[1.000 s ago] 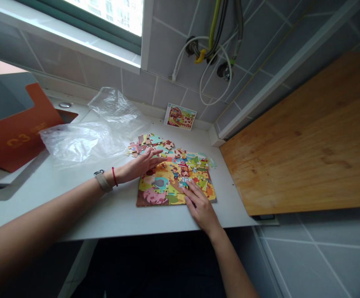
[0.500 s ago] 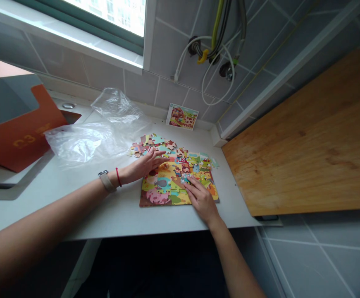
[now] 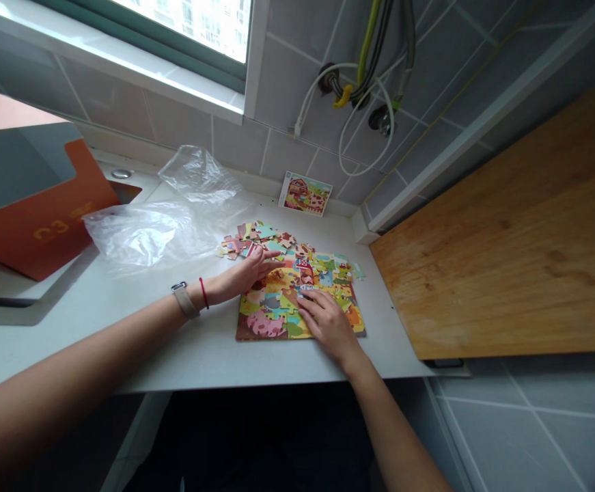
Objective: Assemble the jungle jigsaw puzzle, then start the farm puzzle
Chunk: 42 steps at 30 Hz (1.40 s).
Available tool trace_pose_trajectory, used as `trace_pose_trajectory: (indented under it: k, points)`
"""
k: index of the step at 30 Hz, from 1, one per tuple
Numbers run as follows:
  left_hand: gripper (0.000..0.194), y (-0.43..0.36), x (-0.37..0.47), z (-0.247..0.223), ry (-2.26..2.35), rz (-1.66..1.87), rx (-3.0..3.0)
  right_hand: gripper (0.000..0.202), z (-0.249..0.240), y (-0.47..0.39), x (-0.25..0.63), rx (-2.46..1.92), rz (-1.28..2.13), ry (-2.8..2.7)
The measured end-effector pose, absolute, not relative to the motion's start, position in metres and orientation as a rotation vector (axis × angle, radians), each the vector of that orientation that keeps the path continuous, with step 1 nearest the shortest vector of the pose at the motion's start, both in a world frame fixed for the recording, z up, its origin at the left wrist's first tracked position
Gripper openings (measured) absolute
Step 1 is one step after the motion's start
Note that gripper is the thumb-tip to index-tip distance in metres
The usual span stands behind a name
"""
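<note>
A partly assembled jigsaw puzzle (image 3: 264,324) with a colourful farm picture lies flat near the counter's front edge. My left hand (image 3: 248,273) is at its upper left side, fingers stretched out and holding nothing, between the puzzle and a pile of loose puzzle pieces (image 3: 243,239). My right hand (image 3: 330,324) rests on the puzzle's middle with fingers extended and fingertips down on the picture. Whatever lies directly beneath those fingertips is hidden.
A picture card (image 3: 306,194) of a farm leans against the tiled wall. Clear plastic bags (image 3: 148,236) lie on the counter (image 3: 184,362) at left, beside an orange box (image 3: 25,225). A wooden board (image 3: 507,253) stands on the right. Cables (image 3: 363,130) hang above.
My right fingertips have slid a little left across the puzzle, covering a pale patch that showed before. The left hand stays nearly still. The whole view has shifted slightly.
</note>
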<state>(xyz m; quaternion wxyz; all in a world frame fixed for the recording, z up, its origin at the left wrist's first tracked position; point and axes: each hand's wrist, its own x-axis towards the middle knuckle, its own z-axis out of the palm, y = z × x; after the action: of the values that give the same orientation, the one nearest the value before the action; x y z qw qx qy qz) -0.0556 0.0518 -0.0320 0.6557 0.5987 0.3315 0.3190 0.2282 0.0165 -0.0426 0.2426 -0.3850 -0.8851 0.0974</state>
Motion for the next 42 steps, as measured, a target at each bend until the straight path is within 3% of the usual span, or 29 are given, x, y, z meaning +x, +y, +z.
trace_pose_trajectory:
  k: [12,20,33,42]
  points:
    - [0.083,0.051,-0.052,-0.037,0.772,0.739,1.350,0.053,-0.020,0.059,0.222,-0.827,0.472,-2.780]
    - [0.087,0.049,-0.052,-0.036,0.781,0.742,1.343,0.039,-0.027,0.055,0.215,-0.781,0.260,-2.781]
    - [0.098,0.043,-0.049,-0.028,0.791,0.791,1.205,0.053,-0.049,0.039,0.223,-0.722,0.083,-2.729]
    - [0.089,0.045,-0.049,-0.035,0.782,0.793,1.217,0.058,-0.055,0.030,0.220,-0.752,0.034,-2.678]
